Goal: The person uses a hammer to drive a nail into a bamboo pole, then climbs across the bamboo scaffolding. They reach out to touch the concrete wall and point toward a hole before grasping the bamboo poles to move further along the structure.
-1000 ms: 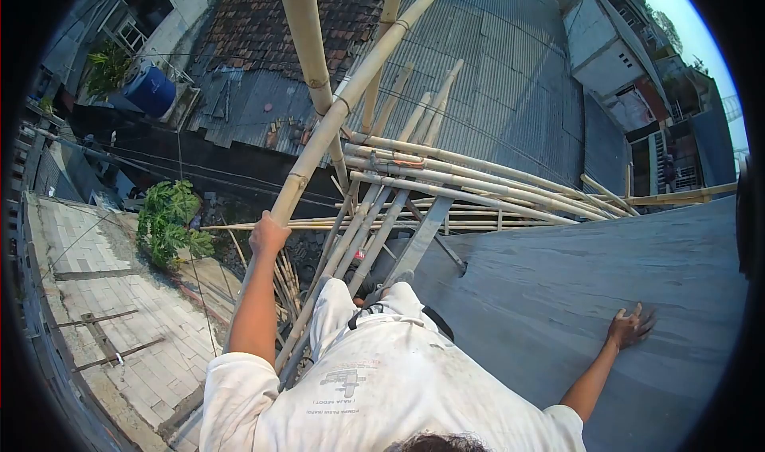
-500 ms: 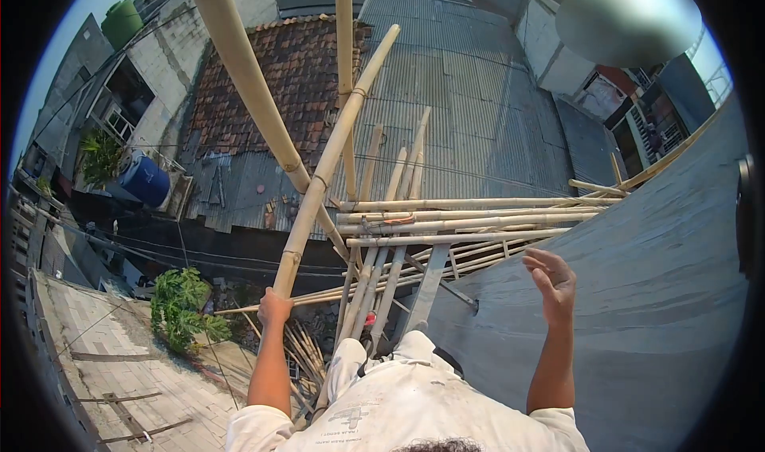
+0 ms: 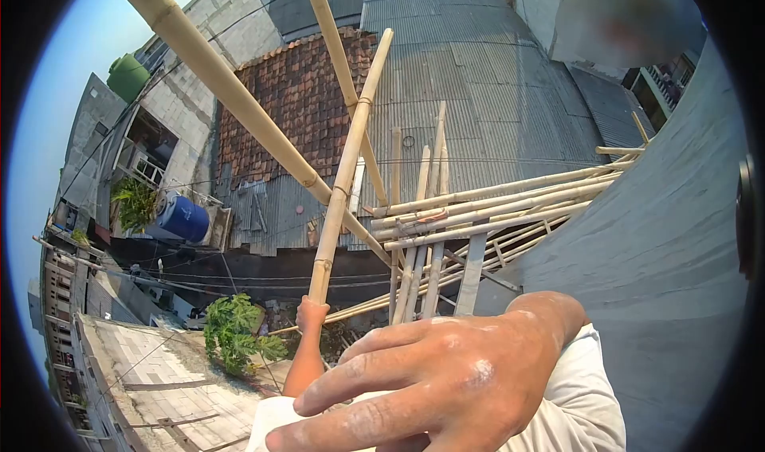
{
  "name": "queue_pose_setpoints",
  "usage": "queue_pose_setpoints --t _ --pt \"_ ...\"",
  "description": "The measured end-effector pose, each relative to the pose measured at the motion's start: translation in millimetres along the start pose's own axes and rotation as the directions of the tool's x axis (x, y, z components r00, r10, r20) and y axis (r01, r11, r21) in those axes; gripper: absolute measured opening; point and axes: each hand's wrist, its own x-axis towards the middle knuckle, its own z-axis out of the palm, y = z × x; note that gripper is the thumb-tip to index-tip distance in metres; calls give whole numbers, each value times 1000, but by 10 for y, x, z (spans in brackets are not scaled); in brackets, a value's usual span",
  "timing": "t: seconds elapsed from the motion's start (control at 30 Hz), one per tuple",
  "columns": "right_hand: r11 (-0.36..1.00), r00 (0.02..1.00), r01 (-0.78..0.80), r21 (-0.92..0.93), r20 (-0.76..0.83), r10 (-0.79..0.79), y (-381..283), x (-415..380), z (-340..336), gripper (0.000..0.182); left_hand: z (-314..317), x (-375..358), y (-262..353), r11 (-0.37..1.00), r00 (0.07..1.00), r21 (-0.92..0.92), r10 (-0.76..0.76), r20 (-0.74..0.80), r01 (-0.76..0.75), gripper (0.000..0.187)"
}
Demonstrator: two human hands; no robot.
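My left hand is wrapped round the lower end of a bamboo pole. This pole slants up and away, crossing a thick bamboo pole and a thinner upright one. Large and close to the camera, my right hand has its dusty fingers stretched out to the left in front of my chest, with nothing seen in it. The light shirt shows behind its wrist.
Several bamboo poles lie stacked sideways ahead, above a metal beam. A grey wall rises on the right. Far below are a corrugated roof, a tiled roof, a blue barrel and a leafy plant.
My right hand has swung from beside the wall to close in front of the camera. My left hand keeps its grip on the pole. The whole view has shifted and tilted.
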Motion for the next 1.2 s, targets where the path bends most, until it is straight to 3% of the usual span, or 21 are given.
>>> queue_pose_setpoints --t 0.1,0.13,0.27,0.3,0.37,0.4,0.5,0.53,0.6,0.67,0.73,0.8,0.87,0.93,1.0,1.03,1.1,1.13,1.2 --pt "1000 1000 -7 -14 28 7 16 -244 -66 33 -136 -99 132 1000 1000 19 3 -1 -3 53" --pt "924 941 -335 182 30 336 -154 -238 -74 30 -163 -126 140 1000 1000 22 16 -6 -16 53" --pt "793 842 -525 309 51 538 -171 -425 27 23 -160 -121 187 999 1000 48 -8 3 7 52" --pt "764 815 -558 324 41 578 -167 -497 160 23 -171 -117 178 998 1000 56 -7 14 6 53" --pt "872 873 -398 283 -176 456 -197 -635 453 33 -96 -31 119 998 999 70 6 35 -9 53" --pt "889 877 -400 222 -187 442 -184 -640 485 33 -65 -38 126 997 999 76 7 46 -10 53" --pt "883 881 -416 219 -145 451 -102 -722 358 35 -61 -19 78 999 998 52 -11 68 7 53" --pt "709 783 -576 407 25 622 -100 -774 159 30 -76 0 77 1000 997 29 8 77 -11 52" --pt "663 740 -663 347 171 650 -94 -1008 49 38 -183 -73 153 999 996 47 -28 85 24 50" --pt "521 533 -843 135 345 773 -46 -1250 -75 42 -192 -79 147 998 996 47 -44 82 41 50" --pt "283 236 -955 -88 353 905 -22 -1665 -92 42 -193 -67 130 999 995 27 -36 96 34 49" --pt "21 -121 -838 -545 222 968 -76 -2041 -21 47 -246 -111 156 999 994 -7 -41 99 42 47" --pt "-106 -317 -571 -814 100 943 -253 -2606 3 47 -234 -88 116 999 995 -42 -29 93 33 46" --pt "-299 -519 -567 -767 50 854 -413 -2995 -27 42 -199 -84 92 998 995 -61 -10 100 17 45" --pt "-426 -567 -683 -593 63 821 -666 -3540 -132 44 -167 -55 77 996 994 -79 -27 107 36 48" --pt "-424 -568 -682 -596 66 821 -787 -3674 -157 44 -143 -41 68 995 993 -95 -32 117 44 51" --pt "-606 -724 -550 -574 -34 689 -1029 -3881 -218 49 -101 -19 42 993 994 -110 -21 112 33 51" --pt "-608 -727 -546 -576 -34 685 -1181 -4033 -290 49 -104 -22 52 993 994 -118 -17 110 30 50" --pt "-725 -773 -558 -405 -66 631 -1450 -4293 -439 52 -121 -31 45 991 993 -128 -13 114 28 50"
